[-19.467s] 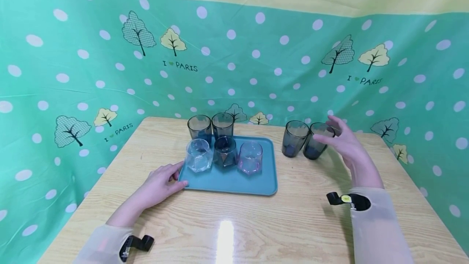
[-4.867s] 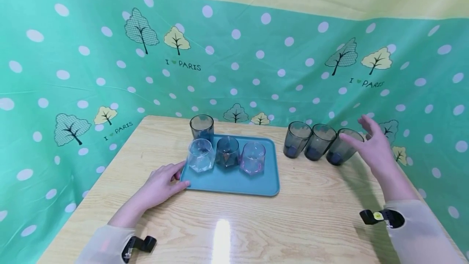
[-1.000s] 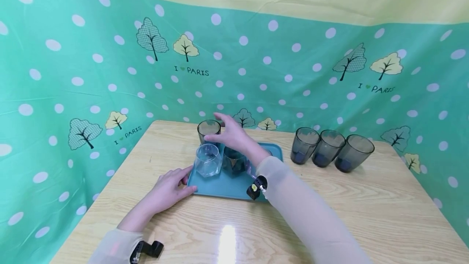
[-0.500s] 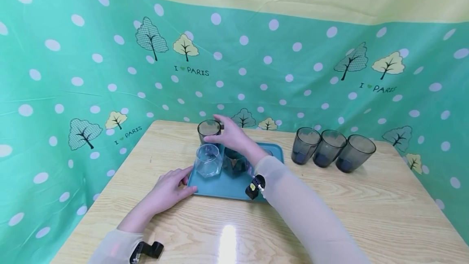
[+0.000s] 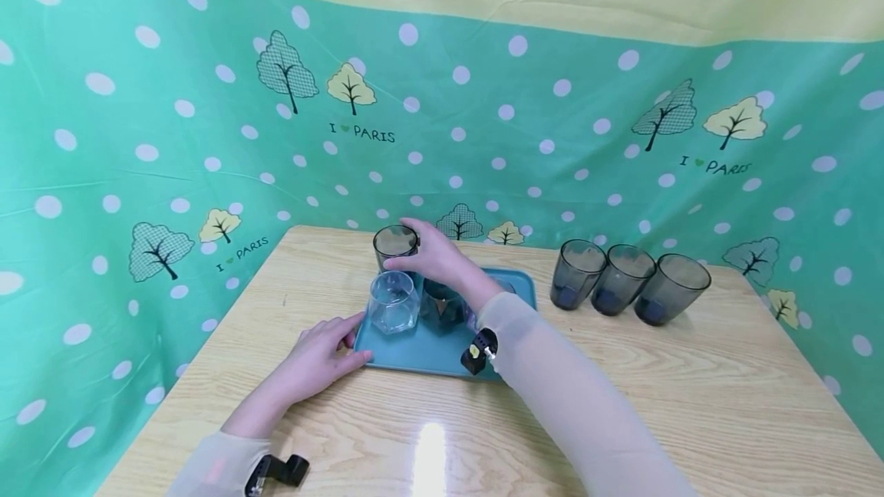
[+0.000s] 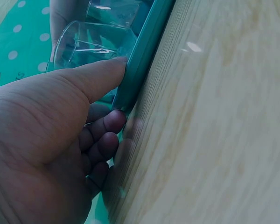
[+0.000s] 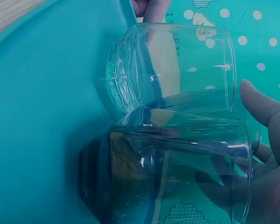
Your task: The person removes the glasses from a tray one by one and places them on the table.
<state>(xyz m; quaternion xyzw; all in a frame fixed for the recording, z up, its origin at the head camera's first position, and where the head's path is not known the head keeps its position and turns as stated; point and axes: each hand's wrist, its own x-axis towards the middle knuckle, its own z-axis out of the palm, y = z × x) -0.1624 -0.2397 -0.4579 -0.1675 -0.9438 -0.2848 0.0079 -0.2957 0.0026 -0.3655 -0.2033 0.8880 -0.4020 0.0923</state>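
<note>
My left hand holds the near left corner of the blue tray, its thumb on the rim and other fingers curled at the side. At the tray's far left, my right hand grips a tall smoky glass, thumb across its front and fingers behind; its lower part is hidden. A clear faceted tumbler stands in front of it on the tray. Beside that are a dark faceted tumbler and a pinkish one mostly covered by my right forearm. Both nearer tumblers partly block the right wrist view.
Three tall smoky glasses stand in a row to the right of the tray: a left one, a middle one and a right one. They rest on the wooden table. A polka-dot curtain hangs behind.
A third smoky glass joined the right-hand row, off the tray, between the two oldest frames. My right hand then came left to the remaining tall glass. During the last second it has barely shifted.
</note>
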